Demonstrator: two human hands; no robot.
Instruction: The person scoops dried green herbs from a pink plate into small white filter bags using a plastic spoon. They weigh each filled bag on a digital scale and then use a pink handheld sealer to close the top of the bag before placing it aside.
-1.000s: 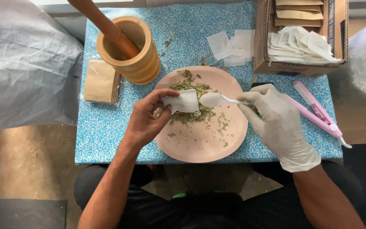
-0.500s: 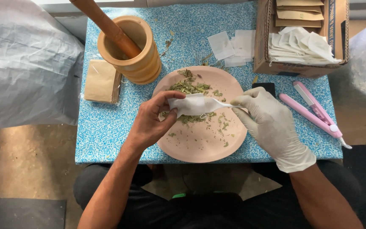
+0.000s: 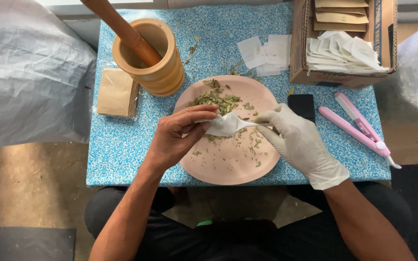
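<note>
A pink plate (image 3: 228,166) lies at the middle of the small blue speckled table, strewn with dried green leaf flakes (image 3: 216,100). Over the plate my bare left hand (image 3: 175,137) pinches a small white paper sachet (image 3: 221,126). My right hand (image 3: 298,142), in a white glove, holds a white plastic spoon (image 3: 247,124) whose bowl pokes into the sachet's mouth. The two hands are almost touching above the plate's middle.
A wooden mortar (image 3: 151,58) with a pestle (image 3: 122,29) stands at the back left, brown envelopes (image 3: 116,93) beside it. A cardboard box (image 3: 344,41) of sachets sits at the back right, loose sachets (image 3: 267,50) near it. A pink sealing tool (image 3: 359,128) and a black block (image 3: 302,105) lie right.
The spoon has travelled left from beside the sachet into its mouth. Both hands have drawn closer together over the plate.
</note>
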